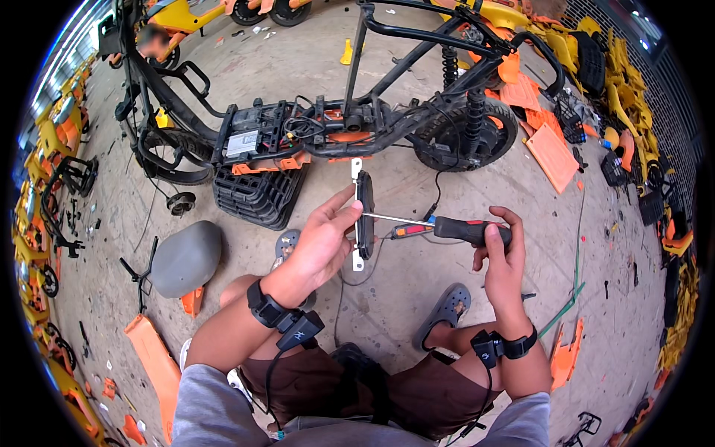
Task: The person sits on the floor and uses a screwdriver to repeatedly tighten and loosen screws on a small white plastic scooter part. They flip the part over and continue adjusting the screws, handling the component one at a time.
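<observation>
My left hand (316, 242) grips a flat black part (365, 231) edge-on, with its thumb on the near side. A pale metal bracket (358, 262) with holed ends sticks out above and below the part. My right hand (503, 264) is closed around the black and red handle of a screwdriver (465, 229). Its shaft runs left, and the tip meets the black part beside my left thumb. Beyond my hands stands a stripped scooter frame (387, 134) with its battery area and cables bare.
A black crate (257, 197) lies under the frame. On the floor are a grey rounded shell (186, 258), an orange panel (153, 365), another orange panel (551, 156) and a red and black tool (411, 231) with a cable nearby. Yellow scooter parts (622, 89) are piled along the right.
</observation>
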### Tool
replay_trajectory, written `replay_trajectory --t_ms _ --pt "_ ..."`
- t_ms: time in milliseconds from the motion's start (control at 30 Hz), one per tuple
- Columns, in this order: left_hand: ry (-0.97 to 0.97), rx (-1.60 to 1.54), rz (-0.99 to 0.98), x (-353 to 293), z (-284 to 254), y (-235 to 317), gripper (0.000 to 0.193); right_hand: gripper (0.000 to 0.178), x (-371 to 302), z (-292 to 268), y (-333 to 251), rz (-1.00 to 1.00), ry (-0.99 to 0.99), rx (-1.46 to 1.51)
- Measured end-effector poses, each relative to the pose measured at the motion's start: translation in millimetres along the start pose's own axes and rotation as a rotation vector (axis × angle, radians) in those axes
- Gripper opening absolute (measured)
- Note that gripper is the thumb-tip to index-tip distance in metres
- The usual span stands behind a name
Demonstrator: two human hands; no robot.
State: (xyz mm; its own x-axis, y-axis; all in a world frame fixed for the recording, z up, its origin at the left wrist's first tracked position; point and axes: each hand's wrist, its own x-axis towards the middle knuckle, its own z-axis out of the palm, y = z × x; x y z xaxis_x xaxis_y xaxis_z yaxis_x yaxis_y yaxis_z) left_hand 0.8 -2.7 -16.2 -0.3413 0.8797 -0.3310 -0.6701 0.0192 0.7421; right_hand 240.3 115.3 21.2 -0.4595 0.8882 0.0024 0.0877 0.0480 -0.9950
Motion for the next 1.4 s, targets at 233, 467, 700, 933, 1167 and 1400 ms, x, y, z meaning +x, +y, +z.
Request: replay_trajectory --t_ms 233,467,700,933,1167,1400 --pt "-0.01 -0.007 0.008 0.0 -1.2 -0.2 0.049 0.039 -0.8 0.8 -0.5 -0.016 0.014 -0.042" --pt "0.002 0.006 0.004 1.5 -3.7 -2.1 0.05 0.042 -1.7 -1.0 6.1 -0.131 0.005 -0.004" --pt "-0.011 0.008 0.005 0.8 -2.4 -0.5 0.049 0.036 0.4 4.6 6.9 -0.15 0.057 0.035" --pt "-0.018 0.032 0.013 2.3 -4.3 -2.9 0.048 0.03 0.9 4.2 3.9 -0.125 0.026 0.112" --pt "-0.02 0.041 0.024 0.8 -4.0 -1.1 0.049 0.032 2.1 -4.6 4.9 0.011 -0.022 -0.024" --pt "-0.018 0.038 0.025 0.9 -4.2 -0.1 0.048 0.031 0.9 -1.9 -2.1 0.022 0.001 0.048"
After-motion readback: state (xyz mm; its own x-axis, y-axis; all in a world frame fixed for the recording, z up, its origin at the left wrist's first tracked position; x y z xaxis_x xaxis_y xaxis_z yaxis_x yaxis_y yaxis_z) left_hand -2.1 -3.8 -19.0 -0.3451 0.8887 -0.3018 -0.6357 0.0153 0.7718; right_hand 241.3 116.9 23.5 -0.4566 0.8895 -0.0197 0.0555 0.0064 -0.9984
